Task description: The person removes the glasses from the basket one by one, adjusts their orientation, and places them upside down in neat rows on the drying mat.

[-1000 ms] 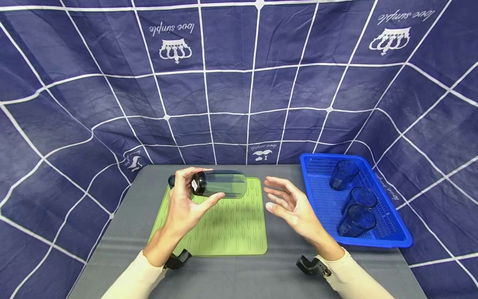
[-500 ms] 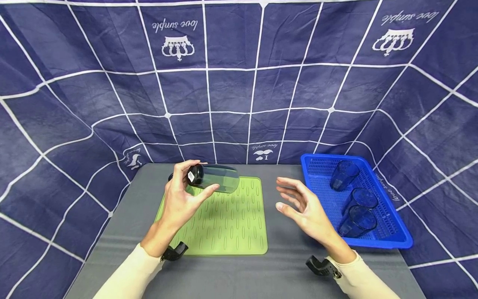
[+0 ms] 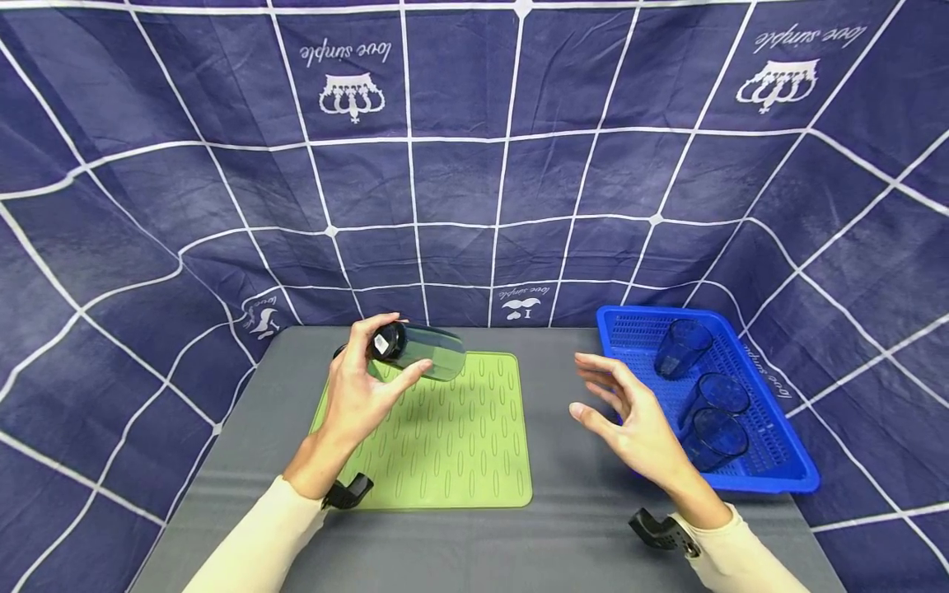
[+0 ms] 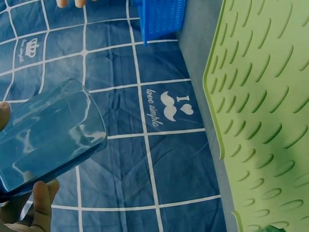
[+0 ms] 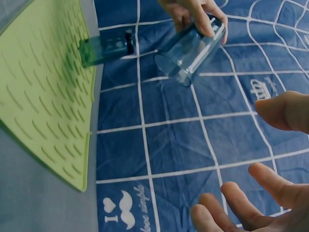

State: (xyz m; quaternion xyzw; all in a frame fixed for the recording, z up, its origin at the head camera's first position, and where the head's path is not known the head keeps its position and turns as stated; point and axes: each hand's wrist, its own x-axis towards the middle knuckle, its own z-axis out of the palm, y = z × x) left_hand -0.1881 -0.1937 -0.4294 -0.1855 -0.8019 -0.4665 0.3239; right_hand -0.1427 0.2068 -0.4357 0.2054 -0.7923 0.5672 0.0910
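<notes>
Head view shows the left hand (image 3: 359, 391) gripping a clear blue tumbler (image 3: 423, 352) near its dark base, thumb and fingers curled round it, holding it tipped on its side above the far left corner of the green silicone mat (image 3: 445, 436). The right hand (image 3: 638, 424) hovers over the grey table (image 3: 563, 527) with fingers spread and relaxed, holding nothing, just beside the blue basket (image 3: 771, 473). Three blue tumblers (image 3: 715, 394) lie in that basket. A second glass (image 5: 104, 48) stands on the mat's far edge
</notes>
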